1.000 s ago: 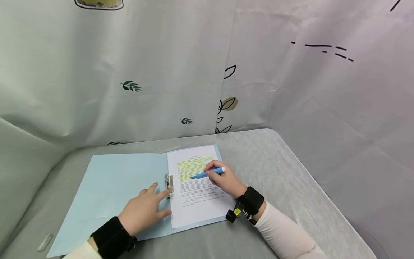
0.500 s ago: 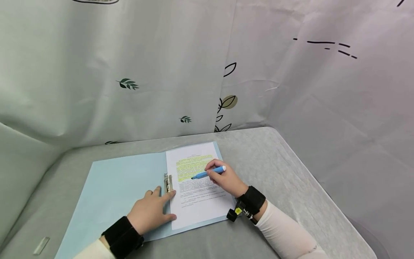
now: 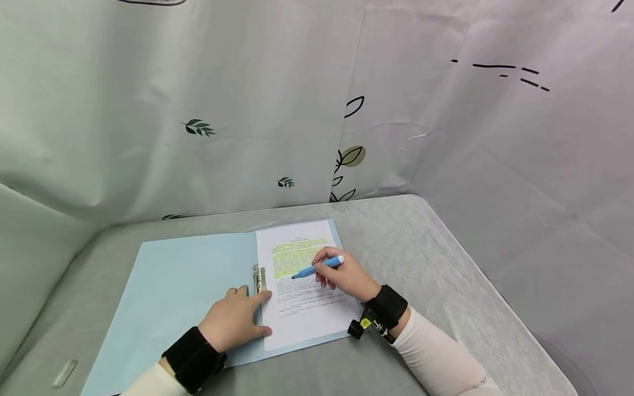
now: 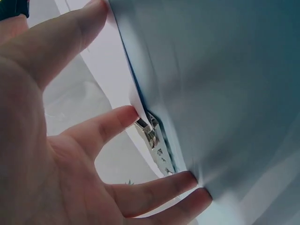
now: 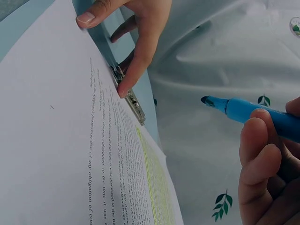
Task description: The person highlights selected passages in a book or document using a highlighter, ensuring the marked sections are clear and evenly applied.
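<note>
- Gripping a blue marker (image 3: 306, 271) in the right hand (image 3: 346, 275), with curled fingers and the thumb along the barrel.
- Pointing a dark, uncapped tip past the right fingertips toward the left hand's side; by the right wrist view, apparently clear of the paper.
- Spreading the left hand (image 3: 233, 320) loosely, grasping nothing: thumb and index fingertip at the inner edge of a printed page (image 3: 297, 330), the rest on a light blue folder (image 3: 193, 286).
- Likely at the text-marking step, between strokes, with the page steadied by the left hand.
- Calling next, probably, for a light touch of the tip beneath the lowest yellow line.
- Showing, under and beyond the right hand, white paper with yellow-marked text above, unmarked print below and a bare foot.
- Close by the left index finger, a metal clip (image 3: 260, 279); under that hand, the folder, lying open.
- Well left of the left hand, a small pale strip (image 3: 65, 373) on the grey table (image 3: 411, 264).
- Beyond both hands, a patterned wall cloth (image 3: 238, 82).
</note>
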A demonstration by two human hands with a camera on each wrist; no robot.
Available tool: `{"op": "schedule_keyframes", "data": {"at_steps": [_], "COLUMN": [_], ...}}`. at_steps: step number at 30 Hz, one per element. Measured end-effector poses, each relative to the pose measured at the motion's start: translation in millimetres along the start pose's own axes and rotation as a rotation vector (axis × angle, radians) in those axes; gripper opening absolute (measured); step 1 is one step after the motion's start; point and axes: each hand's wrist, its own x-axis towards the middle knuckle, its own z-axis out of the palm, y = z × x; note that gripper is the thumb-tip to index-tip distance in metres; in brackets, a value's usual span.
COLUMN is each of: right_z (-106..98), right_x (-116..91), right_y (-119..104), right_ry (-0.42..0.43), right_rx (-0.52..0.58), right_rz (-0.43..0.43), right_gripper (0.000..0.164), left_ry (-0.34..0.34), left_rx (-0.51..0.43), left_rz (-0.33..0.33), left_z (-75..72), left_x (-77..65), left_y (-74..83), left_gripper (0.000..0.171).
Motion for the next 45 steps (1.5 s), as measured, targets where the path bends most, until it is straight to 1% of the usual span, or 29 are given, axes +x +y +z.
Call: {"op": "schedule_keyframes", "data": {"at_steps": [3, 5, 10, 15, 20, 26, 30, 33, 39, 45], "right_z": [0.8, 1.6, 3.9, 7.5, 12.4, 18.2, 22.0, 26.1, 34.4, 37.9], "right_x": [2.0, 3.3, 4.1, 5.0, 8.5, 14.3, 16.8, 19.1, 25.4, 28.8], "right_y": [10.6, 17.4, 23.9, 22.7, 19.3, 19.1, 18.0, 17.5, 16.3, 16.8], "right_ry": [0.011, 0.022, 0.028, 0.044, 0.051, 0.018, -0.01, -0.011, 0.008, -0.006], "right_rx": [-0.029, -0.045, -0.075, -0.061, -0.086, -0.102, -0.117, -0.113, -0.105, -0.113], "right_rz": [0.014, 0.03, 0.042, 0.07, 0.101, 0.169, 0.209, 0.209, 0.203, 0.207], "right_gripper": [0.007, 0.01, 0.015, 0.01, 0.007, 0.01, 0.009, 0.01, 0.011, 0.013], "left_ry": [-0.006, -0.002, 0.001, -0.008, -0.024, -0.035, -0.038, -0.046, -0.079, -0.11], "left_rx": [-0.007, -0.007, -0.002, -0.012, -0.011, -0.026, -0.03, -0.03, -0.032, -0.023], "left_rz": [0.003, 0.006, -0.005, -0.004, 0.009, 0.014, 0.01, 0.008, -0.005, -0.008], "left_z": [0.1, 0.2, 0.5, -0.4, -4.3, -7.6, -6.6, -5.3, -7.6, -10.7], "left_x": [-0.3, -0.5, -0.6, 1.5, 4.0, 6.4, 7.4, 8.4, 7.7, 8.2], "left_y": [0.0, 0.3, 1.7, 2.9, 3.0, 1.3, -1.5, -2.9, -3.0, -4.2], "left_gripper": [0.076, 0.075, 0.074, 0.074, 0.074, 0.07, 0.069, 0.069, 0.067, 0.067]}}
